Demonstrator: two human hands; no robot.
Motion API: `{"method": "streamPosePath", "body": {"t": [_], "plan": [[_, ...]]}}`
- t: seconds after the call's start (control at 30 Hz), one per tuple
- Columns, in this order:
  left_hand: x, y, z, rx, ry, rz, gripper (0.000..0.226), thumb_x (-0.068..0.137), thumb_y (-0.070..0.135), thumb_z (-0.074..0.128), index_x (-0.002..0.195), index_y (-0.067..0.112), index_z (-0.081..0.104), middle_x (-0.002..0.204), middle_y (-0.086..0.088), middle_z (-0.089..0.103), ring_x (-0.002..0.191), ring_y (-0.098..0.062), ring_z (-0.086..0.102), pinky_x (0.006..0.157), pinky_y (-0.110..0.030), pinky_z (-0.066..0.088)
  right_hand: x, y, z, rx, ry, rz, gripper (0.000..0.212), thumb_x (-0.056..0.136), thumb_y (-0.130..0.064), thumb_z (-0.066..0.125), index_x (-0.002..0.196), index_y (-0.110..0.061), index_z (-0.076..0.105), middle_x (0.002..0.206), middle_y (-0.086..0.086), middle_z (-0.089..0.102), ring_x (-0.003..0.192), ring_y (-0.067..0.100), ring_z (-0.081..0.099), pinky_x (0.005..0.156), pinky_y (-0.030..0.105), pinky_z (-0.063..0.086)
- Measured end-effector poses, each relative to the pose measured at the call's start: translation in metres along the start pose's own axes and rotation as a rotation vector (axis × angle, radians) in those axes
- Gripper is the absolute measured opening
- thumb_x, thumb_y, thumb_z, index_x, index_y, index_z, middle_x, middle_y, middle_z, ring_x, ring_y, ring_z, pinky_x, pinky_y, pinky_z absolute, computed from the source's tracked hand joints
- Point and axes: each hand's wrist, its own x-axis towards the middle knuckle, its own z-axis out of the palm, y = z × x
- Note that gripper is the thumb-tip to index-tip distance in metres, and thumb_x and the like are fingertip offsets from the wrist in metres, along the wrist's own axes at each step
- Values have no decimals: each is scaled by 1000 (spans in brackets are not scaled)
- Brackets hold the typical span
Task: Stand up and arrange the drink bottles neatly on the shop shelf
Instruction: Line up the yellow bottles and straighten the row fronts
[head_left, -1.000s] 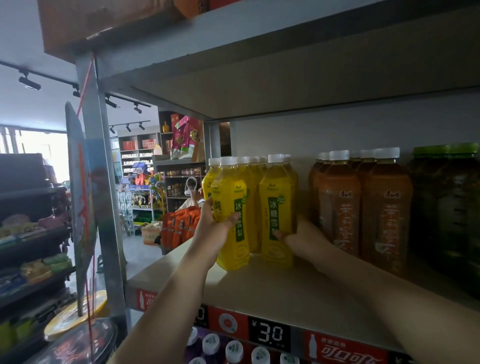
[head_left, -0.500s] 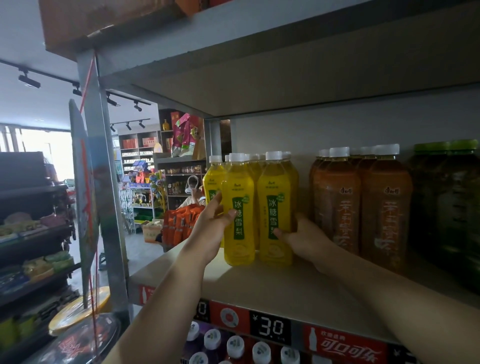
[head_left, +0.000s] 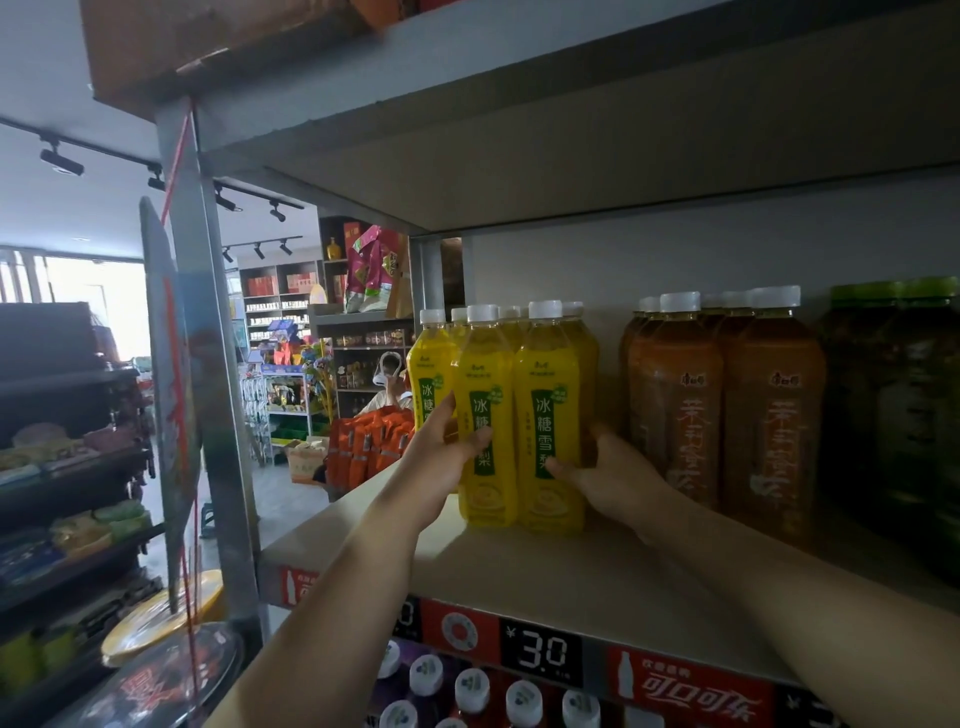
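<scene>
On the beige shelf board (head_left: 545, 577), left hand (head_left: 441, 457) and right hand (head_left: 608, 475) curl around two yellow plastic bottles (head_left: 491, 415), probably squaring them up.

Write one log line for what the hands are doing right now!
left hand: grips front-left yellow bottle | right hand: holds front-right yellow bottle | both bottles upright on shelf

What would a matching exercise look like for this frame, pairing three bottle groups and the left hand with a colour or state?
Things:
1. front yellow bottles
2. brown tea bottles
3. bottles at far right
4. left hand

Colour or state:
A. green caps
B. white caps, dark liquid
C. green strip label
D. grips a yellow bottle

Pairs: 1-C, 2-B, 3-A, 4-D
</scene>
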Motion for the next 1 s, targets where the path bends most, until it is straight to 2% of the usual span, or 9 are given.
{"method": "streamPosePath", "body": {"t": [0.13, 0.23, 0.3, 0.43, 0.57, 0.7, 0.8, 0.9, 1.0], "plan": [[2, -1, 0, -14, -21, -28, 48, 93, 15, 55, 137, 29, 43, 130, 1, 57, 122, -24, 50, 102, -49, 40, -1, 1, -2, -6, -15, -12, 62, 85, -32, 65, 138, -22, 36, 140, 1, 46, 127, 22, 45, 101, 33, 40], [3, -2, 0, -55, -21, -42, 54, 92, 27, 56, 142, 29, 36, 141, 0, 47, 133, -24, 39, 111, -49, 29, -2, -2, -2, 81, -63, 8, 63, 86, -49, 55, 141, -26, 32, 143, -1, 43, 128, 22, 44, 105, 38, 39], [3, -1, 0, -79, 65, -39, 65, 88, 46, 54, 146, 32, 27, 152, 1, 30, 140, -24, 26, 114, -48, 21, -2, -5, 0, 156, -79, 42, 71, 85, -62, 43, 145, -28, 25, 148, -2, 36, 134, 22, 37, 110, 39, 32], [12, 2, 0, -80, 242, -19, 61, 89, 62, 36, 145, 45, 19, 159, 1, 9, 145, -28, 9, 113, -59, 10, 3, -6, 2, 214, -59, 53, 78, 82, -68, 36, 148, -31, 16, 152, -2, 30, 138, 23, 30, 114, 43, 25], [21, 2, 4, -247, 93, -196, 77, 82, 74, 26, 148, 36, 17, 155, -7, 23, 141, -35, 23, 110, -61, 20, 7, -10, 6, 271, -24, 104, 84, 75, -75, 26, 147, -35, 10, 156, -1, 19, 142, 26, 19, 113, 45, 16], [29, 3, 5, -176, 92, -237, 82, 81, 75, 24, 150, 34, 9, 158, -9, 10, 144, -36, 10, 112, -61, 15, 12, -17, 12, 399, -8, 148, 82, 80, -72, 24, 149, -30, 6, 157, 3, 12, 143, 27, 13, 114, 46, 13], [30, 3, 6, -159, 62, -255, 91, 72, 80, 25, 149, 36, 7, 159, -9, 7, 144, -37, 11, 111, -63, 16, 12, -18, 12, 407, -44, 135, 94, 71, -78, 24, 149, -29, 3, 158, 3, 8, 144, 27, 8, 114, 47, 9], [29, 6, 7, -144, 43, -272, 100, 63, 83, 26, 149, 37, 8, 159, -9, 6, 143, -37, 11, 111, -63, 16, 14, -14, 13, 372, -31, 126, 79, 83, -70, 22, 149, -30, 3, 157, 1, 8, 144, 25, 9, 114, 45, 11], [28, 5, 6, -125, 61, -275, 107, 55, 86, 28, 149, 38, 11, 159, -9, 2, 144, -37, 6, 111, -64, 15, 15, -13, 13, 348, -37, 135, 82, 81, -71, 22, 149, -30, 3, 157, 1, 9, 144, 26, 10, 114, 45, 12]]}}
